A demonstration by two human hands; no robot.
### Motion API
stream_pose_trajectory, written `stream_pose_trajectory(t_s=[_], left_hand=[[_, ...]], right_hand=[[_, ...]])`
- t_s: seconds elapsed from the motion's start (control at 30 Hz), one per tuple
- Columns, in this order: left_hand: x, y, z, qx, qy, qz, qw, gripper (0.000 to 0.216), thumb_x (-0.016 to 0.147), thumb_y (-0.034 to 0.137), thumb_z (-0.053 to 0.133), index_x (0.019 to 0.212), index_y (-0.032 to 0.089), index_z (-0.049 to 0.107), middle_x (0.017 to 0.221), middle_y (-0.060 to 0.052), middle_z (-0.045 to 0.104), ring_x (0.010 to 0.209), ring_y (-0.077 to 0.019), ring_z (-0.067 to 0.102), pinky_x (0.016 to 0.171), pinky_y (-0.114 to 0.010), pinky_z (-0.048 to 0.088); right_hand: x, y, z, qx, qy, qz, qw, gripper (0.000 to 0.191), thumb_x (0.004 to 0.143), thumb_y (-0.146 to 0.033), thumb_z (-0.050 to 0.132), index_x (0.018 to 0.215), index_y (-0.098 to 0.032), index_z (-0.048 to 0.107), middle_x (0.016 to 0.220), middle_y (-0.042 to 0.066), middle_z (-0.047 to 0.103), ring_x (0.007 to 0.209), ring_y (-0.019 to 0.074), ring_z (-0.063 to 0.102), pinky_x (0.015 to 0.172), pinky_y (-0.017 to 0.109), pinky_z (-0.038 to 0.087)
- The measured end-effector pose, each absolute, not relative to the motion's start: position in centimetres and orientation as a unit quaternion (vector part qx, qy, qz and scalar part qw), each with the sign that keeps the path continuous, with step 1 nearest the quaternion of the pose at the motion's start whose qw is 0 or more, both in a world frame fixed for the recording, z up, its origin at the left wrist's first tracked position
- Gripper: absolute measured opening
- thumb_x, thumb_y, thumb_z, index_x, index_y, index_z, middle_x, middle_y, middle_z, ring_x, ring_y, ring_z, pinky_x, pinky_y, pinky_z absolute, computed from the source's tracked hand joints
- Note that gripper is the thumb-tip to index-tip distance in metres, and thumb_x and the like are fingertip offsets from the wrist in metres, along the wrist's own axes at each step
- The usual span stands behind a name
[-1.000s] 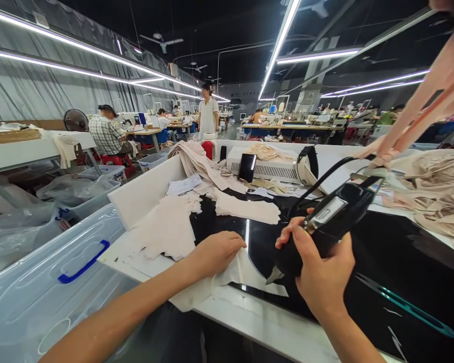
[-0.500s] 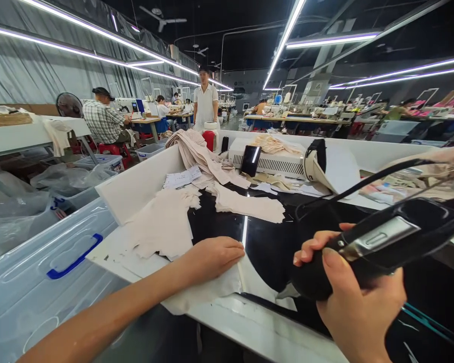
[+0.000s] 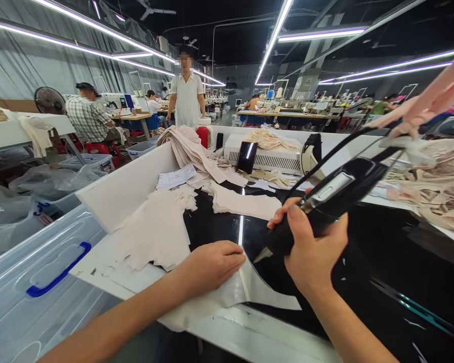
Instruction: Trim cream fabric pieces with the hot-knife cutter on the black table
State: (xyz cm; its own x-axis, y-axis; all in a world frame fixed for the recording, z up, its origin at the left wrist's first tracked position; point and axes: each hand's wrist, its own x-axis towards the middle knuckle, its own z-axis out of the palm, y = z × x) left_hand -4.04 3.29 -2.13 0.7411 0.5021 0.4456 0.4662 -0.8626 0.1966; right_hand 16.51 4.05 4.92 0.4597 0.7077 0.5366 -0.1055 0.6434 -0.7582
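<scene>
My left hand presses its closed fingers on the edge of a pale fabric piece with a curved cut-out. This piece lies partly on the glossy black work surface and partly over the white table edge. My right hand is wrapped round a black corded hand tool with a silver panel and a pointed grey tip. That tip is just right of my left fingertips, beside the fabric's curved edge. Stacks of cut cream fabric and another cut stack lie beyond my left hand.
A phone leans against a white vented box at the back. Teal-handled tweezers lie at right, below bunched fabric. A clear plastic bin stands left. Someone in white stands beyond the table; a hand reaches in at upper right.
My right hand has brought the tool left and up, its tip now nearer my left fingers. At upper right, another person's hand comes further into view. The standing person appears nearer.
</scene>
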Motion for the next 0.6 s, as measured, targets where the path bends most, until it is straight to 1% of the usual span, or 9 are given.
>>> stream_pose_trajectory(t_s=[0.1, 0.2, 0.37, 0.47, 0.6], left_hand=[[-4.0, 3.2, -1.9, 0.930, 0.264, 0.251, 0.045, 0.032, 0.124, 0.026, 0.048, 0.130, 0.018, 0.078, 0.133, -0.011, 0.080, 0.122, -0.0215, 0.080, 0.106, -0.032, 0.068], [-4.1, 3.0, -1.8, 0.929, 0.269, 0.251, 0.049, 0.032, 0.125, 0.026, 0.047, 0.130, 0.018, 0.078, 0.133, -0.010, 0.081, 0.121, -0.0209, 0.080, 0.107, -0.032, 0.068], [-4.2, 2.9, -1.7, 0.927, 0.265, 0.262, 0.045, 0.036, 0.126, 0.028, 0.044, 0.130, 0.019, 0.078, 0.135, -0.010, 0.081, 0.122, -0.0208, 0.081, 0.107, -0.031, 0.069], [-4.2, 2.9, -1.8, 0.927, 0.260, 0.269, 0.039, 0.038, 0.126, 0.029, 0.042, 0.131, 0.018, 0.077, 0.135, -0.010, 0.082, 0.122, -0.0212, 0.081, 0.107, -0.032, 0.069], [-4.2, 2.9, -1.9, 0.927, 0.258, 0.271, 0.037, 0.037, 0.126, 0.027, 0.042, 0.131, 0.017, 0.077, 0.136, -0.010, 0.082, 0.124, -0.0210, 0.081, 0.109, -0.031, 0.069]], right_hand=[[15.6, 5.2, 4.7, -0.331, -0.452, 0.252, 0.789, 0.047, 0.088, -0.046, 0.097, 0.108, -0.030, 0.057, 0.087, -0.005, 0.072, 0.060, 0.0164, 0.067, 0.056, 0.034, 0.061], [15.0, 5.8, 4.7, -0.336, -0.446, 0.249, 0.791, 0.045, 0.087, -0.041, 0.093, 0.109, -0.032, 0.056, 0.085, -0.006, 0.072, 0.059, 0.0172, 0.066, 0.054, 0.035, 0.060], [14.7, 5.8, 4.7, -0.326, -0.450, 0.255, 0.791, 0.040, 0.088, -0.033, 0.090, 0.109, -0.032, 0.055, 0.084, -0.008, 0.072, 0.057, 0.0164, 0.067, 0.057, 0.036, 0.059], [14.6, 5.7, 4.6, -0.322, -0.450, 0.254, 0.793, 0.040, 0.088, -0.031, 0.090, 0.109, -0.031, 0.056, 0.084, -0.009, 0.072, 0.056, 0.0156, 0.066, 0.056, 0.035, 0.058], [14.4, 5.8, 4.5, -0.332, -0.454, 0.248, 0.789, 0.036, 0.088, -0.031, 0.087, 0.105, -0.031, 0.055, 0.083, -0.009, 0.072, 0.056, 0.0153, 0.066, 0.056, 0.034, 0.059]])
